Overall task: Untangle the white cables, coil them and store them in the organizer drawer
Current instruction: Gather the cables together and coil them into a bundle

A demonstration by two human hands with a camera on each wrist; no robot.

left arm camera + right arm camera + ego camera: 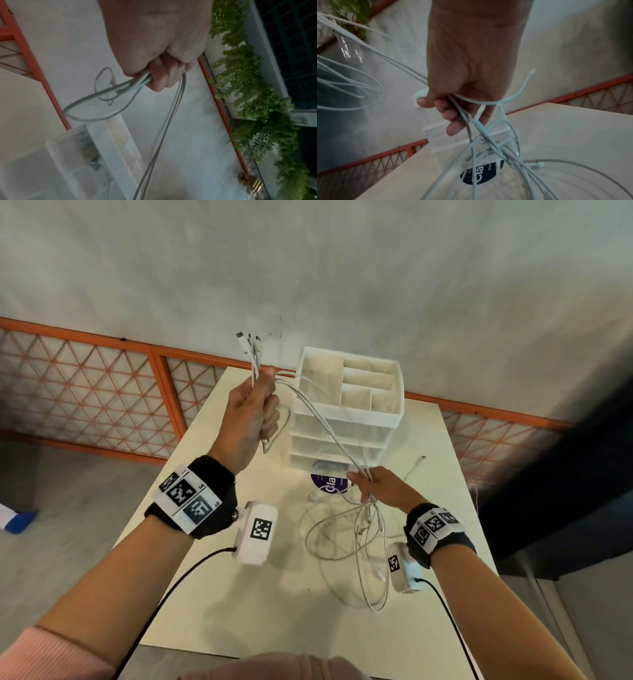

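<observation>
Several white cables hang in a tangle between my two hands above a pale table. My left hand is raised high and grips a bunch of cable ends, with the plugs sticking up above the fist. In the left wrist view its fingers curl round the cables. My right hand, lower and to the right, grips the same strands where they slant down. Loose loops trail onto the table beneath it. Behind the hands stands the white organizer with stacked clear drawers.
A round lid or container with a dark blue label lies in front of the organizer. One cable end rests on the table at the right. An orange lattice railing runs behind the table, with a grey floor beyond.
</observation>
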